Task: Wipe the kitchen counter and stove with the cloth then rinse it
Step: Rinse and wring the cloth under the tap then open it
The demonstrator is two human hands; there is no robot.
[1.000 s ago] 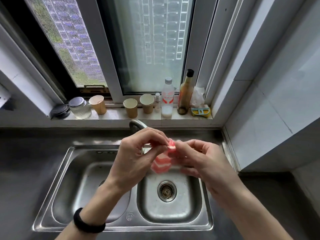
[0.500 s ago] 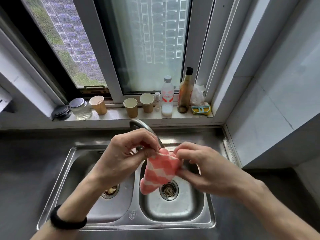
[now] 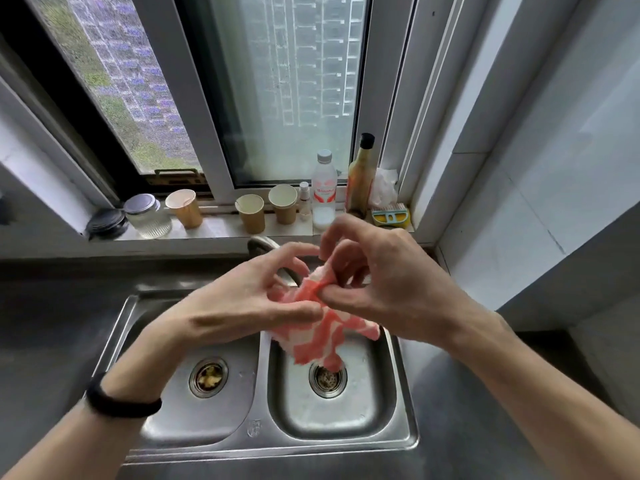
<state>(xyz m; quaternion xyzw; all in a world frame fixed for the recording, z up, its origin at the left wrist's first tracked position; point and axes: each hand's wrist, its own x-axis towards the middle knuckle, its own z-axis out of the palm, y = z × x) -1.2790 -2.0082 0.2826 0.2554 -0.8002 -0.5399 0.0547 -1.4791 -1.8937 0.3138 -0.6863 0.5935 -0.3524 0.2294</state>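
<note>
Here, crumpled pink-checked cloth [image 3: 325, 336] between left hand [image 3: 249, 306] and right hand [image 3: 391, 289].

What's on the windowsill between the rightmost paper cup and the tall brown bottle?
Two bottles, in the head view: a small white bottle beside the paper cup, then a clear plastic bottle next to the brown bottle.

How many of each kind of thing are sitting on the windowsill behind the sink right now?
Paper cups: 3
Bottles: 3
Glass jar: 1
Dark round lid: 1
Yellow-green scrubber: 1
White crumpled wrapper: 1
Total: 10
</note>
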